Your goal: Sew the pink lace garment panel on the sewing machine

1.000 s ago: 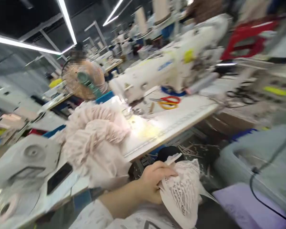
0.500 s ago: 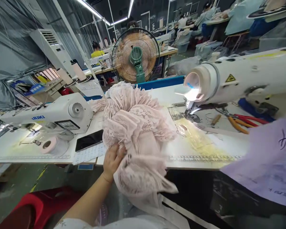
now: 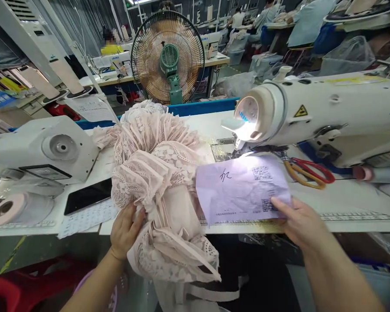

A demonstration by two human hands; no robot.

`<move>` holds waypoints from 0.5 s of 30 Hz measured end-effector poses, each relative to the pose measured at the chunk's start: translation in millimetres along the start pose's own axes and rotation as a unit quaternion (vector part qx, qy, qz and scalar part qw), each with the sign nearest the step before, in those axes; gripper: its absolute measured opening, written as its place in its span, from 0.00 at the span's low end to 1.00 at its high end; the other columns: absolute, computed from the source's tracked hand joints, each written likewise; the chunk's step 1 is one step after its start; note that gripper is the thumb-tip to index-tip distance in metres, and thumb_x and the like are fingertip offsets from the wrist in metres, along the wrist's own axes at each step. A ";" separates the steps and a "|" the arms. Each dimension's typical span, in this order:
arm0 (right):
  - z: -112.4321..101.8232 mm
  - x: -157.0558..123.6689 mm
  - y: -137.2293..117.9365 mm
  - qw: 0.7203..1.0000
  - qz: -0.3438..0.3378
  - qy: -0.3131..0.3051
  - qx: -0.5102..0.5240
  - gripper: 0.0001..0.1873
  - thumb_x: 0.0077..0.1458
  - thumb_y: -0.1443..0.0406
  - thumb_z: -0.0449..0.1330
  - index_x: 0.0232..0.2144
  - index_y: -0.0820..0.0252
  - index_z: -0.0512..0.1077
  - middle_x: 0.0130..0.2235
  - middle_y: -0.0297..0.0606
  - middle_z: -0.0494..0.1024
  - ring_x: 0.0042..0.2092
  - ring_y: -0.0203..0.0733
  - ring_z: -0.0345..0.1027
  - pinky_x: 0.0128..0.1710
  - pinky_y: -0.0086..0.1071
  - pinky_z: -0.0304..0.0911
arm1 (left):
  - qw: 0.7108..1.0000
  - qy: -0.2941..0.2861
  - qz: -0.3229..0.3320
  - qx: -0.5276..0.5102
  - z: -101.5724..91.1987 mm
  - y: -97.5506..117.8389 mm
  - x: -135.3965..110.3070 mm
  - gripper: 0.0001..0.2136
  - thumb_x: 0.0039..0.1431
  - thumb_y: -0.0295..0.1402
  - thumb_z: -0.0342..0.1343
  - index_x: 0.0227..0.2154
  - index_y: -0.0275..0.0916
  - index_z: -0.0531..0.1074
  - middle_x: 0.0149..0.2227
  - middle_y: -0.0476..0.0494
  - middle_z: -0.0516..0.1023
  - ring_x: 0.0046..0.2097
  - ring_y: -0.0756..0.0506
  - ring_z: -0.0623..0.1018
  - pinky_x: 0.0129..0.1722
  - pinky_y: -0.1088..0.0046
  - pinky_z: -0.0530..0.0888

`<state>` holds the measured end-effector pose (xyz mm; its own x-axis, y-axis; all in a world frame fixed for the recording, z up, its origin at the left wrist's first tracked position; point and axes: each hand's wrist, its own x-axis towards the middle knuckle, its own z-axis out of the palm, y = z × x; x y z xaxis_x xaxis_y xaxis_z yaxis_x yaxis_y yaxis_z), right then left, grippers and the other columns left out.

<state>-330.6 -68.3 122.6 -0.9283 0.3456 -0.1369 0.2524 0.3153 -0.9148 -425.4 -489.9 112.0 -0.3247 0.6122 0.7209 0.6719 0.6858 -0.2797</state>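
A heap of pale pink lace fabric (image 3: 149, 173) covers the middle of the white table, and part of it hangs over the front edge. My left hand (image 3: 126, 230) is closed on the near left side of the heap, its fingertips tucked into the folds. My right hand (image 3: 300, 220) pinches the right edge of a purple paper sheet (image 3: 234, 190) between thumb and fingers. The sheet carries a handwritten mark and printed codes. It hangs over the table between the lace and the sewing machine (image 3: 263, 108), hiding part of the machine's needle area.
Orange- and red-handled tools (image 3: 308, 172) lie right of the paper. At left are a second sewing machine (image 3: 65, 147), a phone (image 3: 87, 197), a printed sheet (image 3: 87, 217) and a roll of white tape (image 3: 24, 209). A large fan (image 3: 169, 56) stands behind; a red stool (image 3: 29, 279) is below left.
The purple sheet has moved from the far right to beside the lace, and my right hand has come into view holding it. My left hand stays on the lace; the view has turned right.
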 end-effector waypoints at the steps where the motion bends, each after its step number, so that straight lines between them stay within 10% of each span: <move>1: 0.3 -2.7 3.5 1.000 0.004 -0.009 0.017 0.29 0.59 0.43 0.43 0.51 0.52 0.66 0.42 0.45 0.77 0.43 0.53 0.73 0.38 0.44 0.72 | 1.000 0.001 0.001 0.002 0.6 -0.2 -0.3 0.24 0.63 0.24 0.49 0.62 0.37 0.57 0.53 0.28 0.71 0.58 0.37 0.69 0.52 0.60 0.72; 12: -71.2 12.5 -59.2 0.930 -0.049 -0.341 -0.125 0.22 0.44 0.47 0.61 0.29 0.60 0.78 0.30 0.38 0.78 0.35 0.49 0.73 0.37 0.38 0.69 | 1.000 0.015 0.019 0.000 8.4 -12.9 -6.7 0.26 0.64 0.31 0.49 0.64 0.41 0.53 0.58 0.30 0.67 0.58 0.36 0.69 0.52 0.59 0.71; 15: -62.7 41.5 -84.2 0.901 -0.084 -0.317 -0.283 0.08 0.40 0.61 0.67 0.21 0.61 0.75 0.26 0.36 0.75 0.33 0.46 0.70 0.36 0.37 0.65 | 0.999 0.024 0.034 -0.013 8.9 -15.8 -5.0 0.25 0.64 0.31 0.48 0.64 0.39 0.53 0.57 0.29 0.67 0.58 0.35 0.68 0.52 0.59 0.71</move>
<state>-373.3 -25.1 217.7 -0.8902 -0.2674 -0.3688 0.0263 0.7781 -0.6276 -440.4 -500.3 107.2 -0.2462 0.6375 0.7301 0.7087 0.6322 -0.3131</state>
